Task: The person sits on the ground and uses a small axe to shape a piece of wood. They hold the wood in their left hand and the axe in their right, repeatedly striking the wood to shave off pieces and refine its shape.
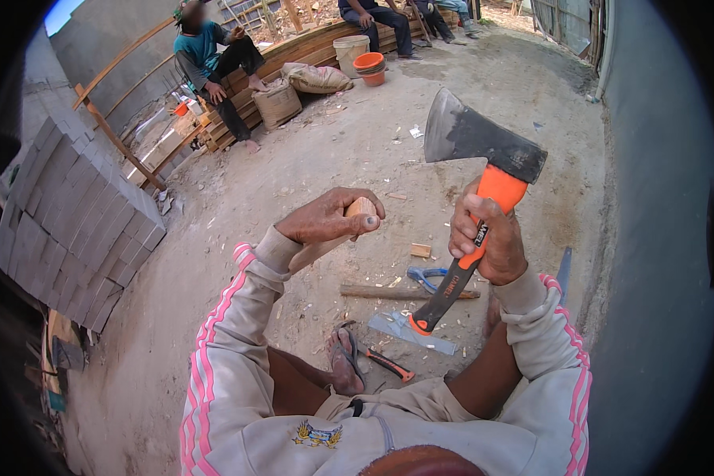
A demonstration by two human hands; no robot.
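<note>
My right hand (490, 238) is wrapped round the upper handle of a hatchet (484, 141). Its dark blade points up and to the left, and its orange and black handle slants down over the ground. My left hand (329, 216) is closed on a piece of wood (362, 208), whose pale cut end shows between thumb and fingers; the rest runs down behind the wrist. The hatchet blade is raised to the right of the wood, apart from it.
Below lie blue-handled pliers (427, 278), a wooden stick (389, 293), a flat grey strip (412, 332) and an orange-and-black tool handle (389, 363). Grey blocks (79, 222) are stacked left; a wall (658, 238) runs along the right. A seated person (206, 63) and others sit beyond, near buckets (370, 67).
</note>
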